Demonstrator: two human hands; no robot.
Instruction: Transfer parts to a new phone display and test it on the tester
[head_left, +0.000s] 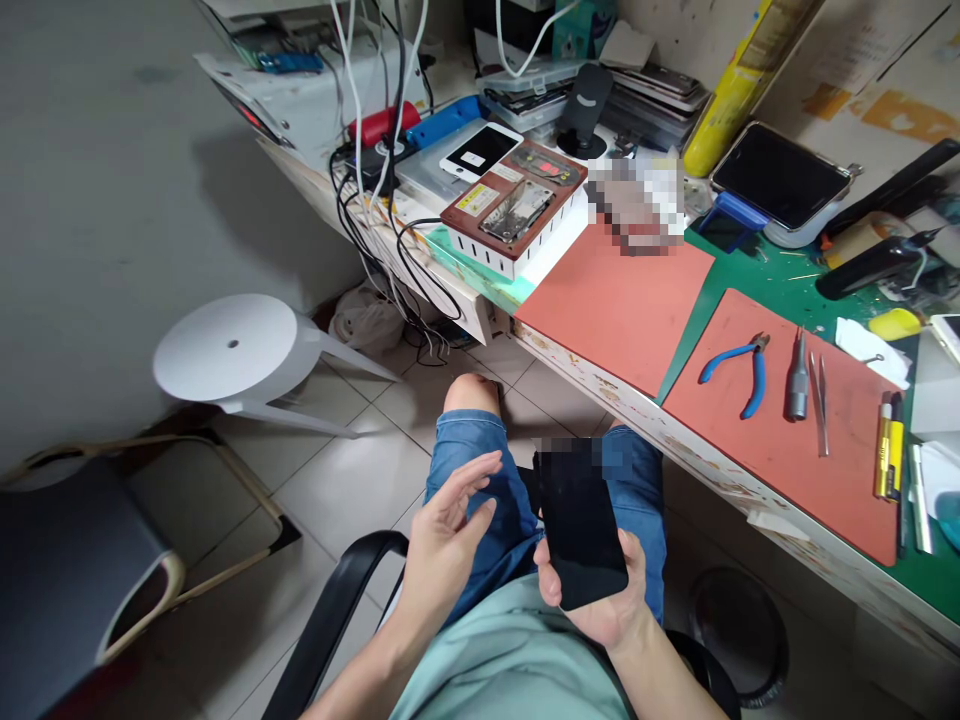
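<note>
My right hand (611, 600) grips a black smartphone (581, 530) by its lower end, above my lap. The dark face of the phone points up at me, and its top edge is blurred out. A thin dark piece sticks out at the phone's upper left; I cannot tell what it is. To the left of the phone, my left hand (450, 530) is in the air with its fingers stretched out, touching nothing. Both hands are below the front edge of the workbench (570, 375).
On red mats lie blue-handled cutters (750, 365), a screwdriver (797, 385), tweezers (823, 405) and several pens (890, 445). A white phone (481, 152) rests by a brown-topped box (517, 200). Cables (390, 200) hang over the bench's left end. A white stool (232, 345) stands left.
</note>
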